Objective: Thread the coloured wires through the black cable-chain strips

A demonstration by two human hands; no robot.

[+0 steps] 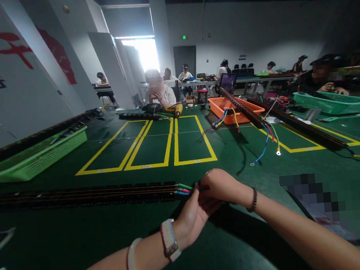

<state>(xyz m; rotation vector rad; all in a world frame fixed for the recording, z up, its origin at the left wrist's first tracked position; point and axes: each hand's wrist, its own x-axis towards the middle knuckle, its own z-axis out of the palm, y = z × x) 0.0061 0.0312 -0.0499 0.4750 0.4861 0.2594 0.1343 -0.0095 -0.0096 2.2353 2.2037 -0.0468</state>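
A long black slotted cable duct (78,197) lies across the green table in front of me, running left. Short coloured wire ends (184,189), green, red and blue, poke from its right end. My left hand (193,215), with a watch and a pale bangle on the wrist, is pinched closed right at those wire ends. My right hand (220,186), wearing a bead bracelet, curls closed just to the right of the wires, its fingers meeting my left hand's fingertips. What the fingers hold is too small and dark to name.
A green basket (33,158) sits at the left, an orange basket (234,109) with a second duct and trailing coloured wires (265,140) beyond. Yellow tape rectangles (149,144) mark the table. Another green basket (328,103) stands right. Several people sit at tables behind.
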